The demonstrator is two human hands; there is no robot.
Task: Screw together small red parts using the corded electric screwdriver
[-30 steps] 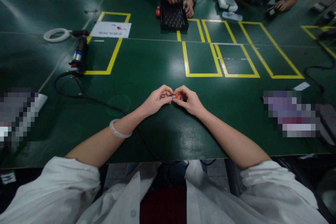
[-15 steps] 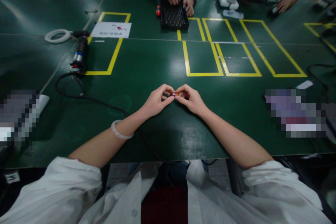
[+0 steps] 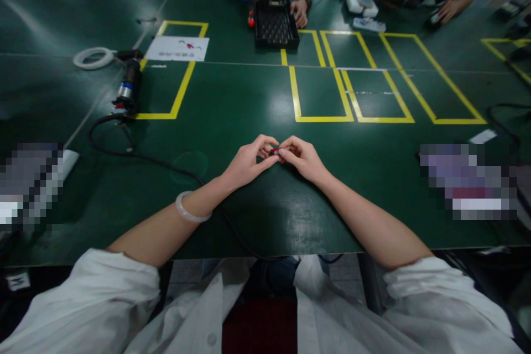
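Both hands meet over the green table [image 3: 249,210], fingertips together around a small red and dark part [image 3: 274,151]. Its exact kind is too small to make out, and fingers cover much of it. My left hand [image 3: 251,160] pinches it from the left, with thumb below and fingers curled above. From the right, my right hand [image 3: 305,157] grips the same part, its thumb lying across the near side. A pale bangle [image 3: 193,207] circles my left wrist.
Left stands a black power tool [image 3: 129,86] whose cable [image 3: 166,163] runs under my left forearm. Behind it lie a white tubing coil [image 3: 93,58] and a printed sheet [image 3: 178,48]. Across the table a person's hand [image 3: 299,12] rests on a black tray [image 3: 276,41]. Yellow tape outlines [image 3: 323,119] mark the tabletop.
My fingers have shifted around the small part; its orange end at the right is now covered and red shows. The person opposite has moved one hand from the tray to its left side.
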